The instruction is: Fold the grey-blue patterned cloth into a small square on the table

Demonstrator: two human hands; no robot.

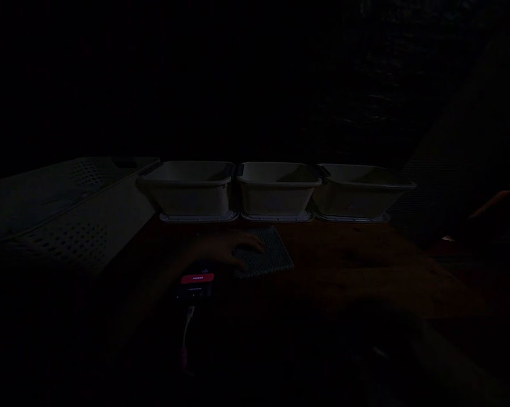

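The scene is very dark. My left hand [225, 247] reaches in from the left with its fingers stretched out and the thumb apart. Its fingertips lie over the left part of a grey-green, textured cloth or mat [271, 251] on the wooden table; whether they press on it I cannot tell. Just below that wrist lies a phone [197, 285] with a red bar lit on its screen. A pale cable [187, 325] runs from its near end. My right hand [379, 333] is a dim, blurred shape at the lower right, its fingers lost in the dark.
Three pale bins, left [191, 195], middle [278, 195] and right [360, 198], stand in a row along the back of the wooden table [343, 265]. A large perforated white basket [123, 217] fills the left side. Part of a person's limb [489, 203] shows at far right.
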